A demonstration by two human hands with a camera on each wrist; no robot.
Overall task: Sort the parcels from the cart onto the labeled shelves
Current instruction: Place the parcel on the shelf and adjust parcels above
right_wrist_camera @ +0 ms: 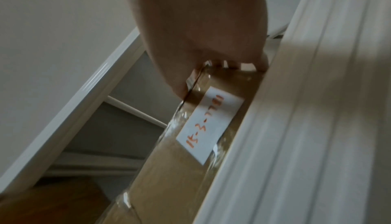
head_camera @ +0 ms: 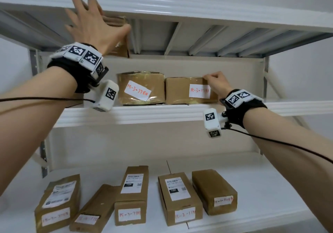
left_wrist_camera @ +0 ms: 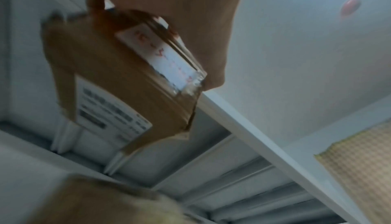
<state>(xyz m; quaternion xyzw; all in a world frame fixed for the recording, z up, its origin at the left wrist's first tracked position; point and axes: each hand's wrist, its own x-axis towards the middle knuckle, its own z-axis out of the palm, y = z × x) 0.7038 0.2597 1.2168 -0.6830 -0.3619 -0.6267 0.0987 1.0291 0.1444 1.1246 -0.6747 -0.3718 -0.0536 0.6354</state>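
My left hand is raised to the front edge of the top shelf and grips a brown parcel. Its fingers spread over one face and the thumb is on the right side. In the left wrist view this parcel shows a printed label and a white handwritten tag, tilted below the shelf's underside. My right hand pinches the top right corner of a parcel tagged 15-3-7781 standing on the middle shelf. The right wrist view shows the same parcel behind the shelf lip.
A taped parcel tagged 15-3-7780 stands just left of the right-hand one, touching it. Several labelled parcels lie in a row on the lower shelf. Grey uprights frame the rack at both sides.
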